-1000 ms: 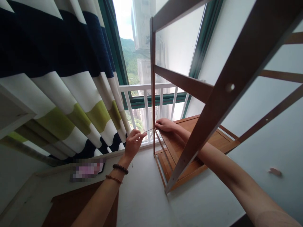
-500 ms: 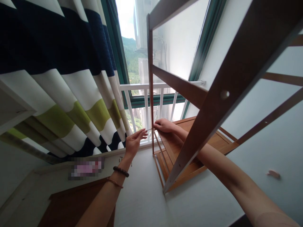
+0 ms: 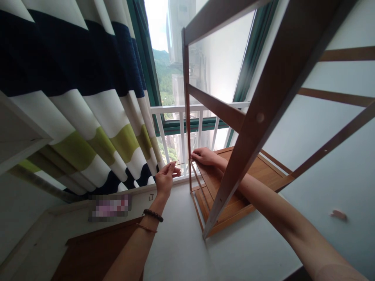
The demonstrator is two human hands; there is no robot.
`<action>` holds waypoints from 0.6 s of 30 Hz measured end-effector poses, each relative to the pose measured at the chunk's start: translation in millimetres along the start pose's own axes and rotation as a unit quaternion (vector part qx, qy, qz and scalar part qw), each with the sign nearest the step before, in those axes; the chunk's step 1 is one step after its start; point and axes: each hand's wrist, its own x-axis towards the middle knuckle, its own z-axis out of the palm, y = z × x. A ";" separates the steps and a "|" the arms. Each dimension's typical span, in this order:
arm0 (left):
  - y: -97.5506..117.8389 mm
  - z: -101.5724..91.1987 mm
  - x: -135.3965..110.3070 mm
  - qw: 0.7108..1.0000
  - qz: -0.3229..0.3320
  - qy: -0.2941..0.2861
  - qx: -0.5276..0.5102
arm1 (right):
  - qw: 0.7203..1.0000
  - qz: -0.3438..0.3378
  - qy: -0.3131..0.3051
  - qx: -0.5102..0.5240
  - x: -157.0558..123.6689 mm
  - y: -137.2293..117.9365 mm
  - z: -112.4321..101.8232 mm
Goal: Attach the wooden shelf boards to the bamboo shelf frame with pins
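Observation:
A thin metal rod (image 3: 181,164), much like a hex key, is pinched between the thumb and fingers of my left hand (image 3: 165,178). Its tip points toward the slim upright post (image 3: 188,117) of a brown wooden shelf rack, a small gap away from it. My right hand (image 3: 203,156) reaches through the rack, with curled fingers gripping the corner where the shelf board (image 3: 212,177) meets that post. The fingertips' exact hold is partly hidden. In the foreground a wide wooden upright (image 3: 249,144) with a round hole crosses in front of my right arm.
Behind the rack are a white railing (image 3: 171,110) and a window. A striped curtain (image 3: 96,117) hangs at left. Small bent metal pieces (image 3: 151,197) and a blurred pink packet (image 3: 109,208) lie on the pale surface. A brown wooden panel (image 3: 96,249) is at lower left.
My left hand has drawn slightly back from the post, and the rod's tip is now apart from it. My right hand keeps its hold. The view has shifted a little.

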 end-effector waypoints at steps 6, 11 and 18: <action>6.4 -9.1 -20.8 0.999 0.008 -0.022 0.029 | 0.997 -0.041 0.065 -0.023 -11.4 5.9 0.8; 15.2 -15.9 -55.1 0.997 0.022 -0.053 0.051 | 0.985 -0.023 0.173 0.009 -65.8 -12.9 -9.9; 16.2 -36.7 -118.1 0.989 0.008 -0.061 0.138 | 0.990 0.052 0.105 0.077 -182.7 -60.7 -9.4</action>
